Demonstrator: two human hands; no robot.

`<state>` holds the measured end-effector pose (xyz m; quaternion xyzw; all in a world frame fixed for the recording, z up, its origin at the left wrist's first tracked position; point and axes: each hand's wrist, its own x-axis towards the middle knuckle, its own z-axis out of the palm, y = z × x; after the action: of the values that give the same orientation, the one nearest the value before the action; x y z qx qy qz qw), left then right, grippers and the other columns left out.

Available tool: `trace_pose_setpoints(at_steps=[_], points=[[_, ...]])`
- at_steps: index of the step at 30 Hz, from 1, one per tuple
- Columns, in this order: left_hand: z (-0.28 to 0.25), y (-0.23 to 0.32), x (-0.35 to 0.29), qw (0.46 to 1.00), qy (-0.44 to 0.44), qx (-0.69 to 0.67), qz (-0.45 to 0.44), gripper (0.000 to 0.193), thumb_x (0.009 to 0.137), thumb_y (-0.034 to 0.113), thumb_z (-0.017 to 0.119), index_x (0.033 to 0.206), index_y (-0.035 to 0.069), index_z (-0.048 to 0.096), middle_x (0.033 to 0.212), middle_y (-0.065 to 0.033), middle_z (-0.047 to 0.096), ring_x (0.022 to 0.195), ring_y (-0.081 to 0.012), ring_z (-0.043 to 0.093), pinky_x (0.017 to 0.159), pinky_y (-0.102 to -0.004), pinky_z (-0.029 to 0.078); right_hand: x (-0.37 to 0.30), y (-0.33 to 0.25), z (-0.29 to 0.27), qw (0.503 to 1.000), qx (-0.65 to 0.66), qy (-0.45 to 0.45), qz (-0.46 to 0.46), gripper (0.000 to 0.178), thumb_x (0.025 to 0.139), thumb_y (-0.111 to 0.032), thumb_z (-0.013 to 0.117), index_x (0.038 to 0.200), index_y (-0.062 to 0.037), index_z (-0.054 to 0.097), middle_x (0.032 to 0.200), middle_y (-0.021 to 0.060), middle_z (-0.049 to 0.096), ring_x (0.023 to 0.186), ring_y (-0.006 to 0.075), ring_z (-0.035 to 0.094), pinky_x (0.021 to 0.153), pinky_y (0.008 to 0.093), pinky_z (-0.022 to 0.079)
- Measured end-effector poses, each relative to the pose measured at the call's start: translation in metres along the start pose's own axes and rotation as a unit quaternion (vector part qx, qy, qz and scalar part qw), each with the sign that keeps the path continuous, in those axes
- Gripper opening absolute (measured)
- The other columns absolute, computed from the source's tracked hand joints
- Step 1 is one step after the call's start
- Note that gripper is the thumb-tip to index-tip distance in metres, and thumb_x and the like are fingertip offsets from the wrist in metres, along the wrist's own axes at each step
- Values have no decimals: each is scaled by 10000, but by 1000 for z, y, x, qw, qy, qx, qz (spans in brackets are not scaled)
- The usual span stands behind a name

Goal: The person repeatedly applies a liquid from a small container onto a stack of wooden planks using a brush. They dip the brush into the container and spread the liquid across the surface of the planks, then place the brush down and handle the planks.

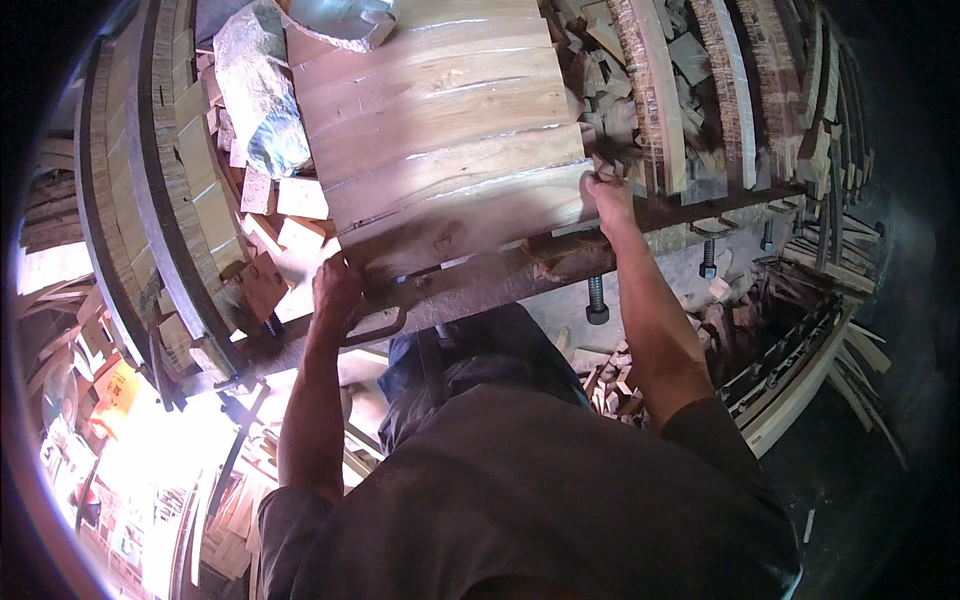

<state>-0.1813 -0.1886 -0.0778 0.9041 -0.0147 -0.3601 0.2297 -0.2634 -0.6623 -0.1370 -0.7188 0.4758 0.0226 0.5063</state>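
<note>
A row of light wooden boards (440,110) lies side by side in front of me, with whitish lines like glue along the seams. My left hand (338,288) is closed at the left end of the nearest board (470,215). At that board's right end my right hand (608,198) grips the corner, thumb on the end face. The fingertips of both hands are partly hidden. Just below the boards runs a dark metal beam (470,280) with bolts (597,300) hanging from it.
A crumpled plastic-wrapped bundle (262,95) and a round container (345,20) stand at the far left. Wood offcuts (300,205) lie around the boards. Curved clamp rails (165,180) flank the left, with stacked laminated strips (655,100) at the right. Scrap wood (235,530) covers the lower left.
</note>
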Motion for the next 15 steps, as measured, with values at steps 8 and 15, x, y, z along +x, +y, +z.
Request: trace_pose_setpoints(at_steps=[8,15], points=[[17,-31,14,995,76,-70,3,280,870,246,624,1082,70,674,854,-225,684,794,-375,682,707,-467,516,0,3,-3,995,89,-38,2,252,874,-172,714,1081,-32,680,1027,41,675,940,170,593,878,338,452],[-7,-1,-1,990,55,-121,-37,332,878,317,602,1084,76,702,947,-212,705,913,-361,679,822,-457,506,16,18,-2,997,66,-14,31,314,870,-114,694,1167,-22,653,1121,38,671,1007,166,591,911,324,438]])
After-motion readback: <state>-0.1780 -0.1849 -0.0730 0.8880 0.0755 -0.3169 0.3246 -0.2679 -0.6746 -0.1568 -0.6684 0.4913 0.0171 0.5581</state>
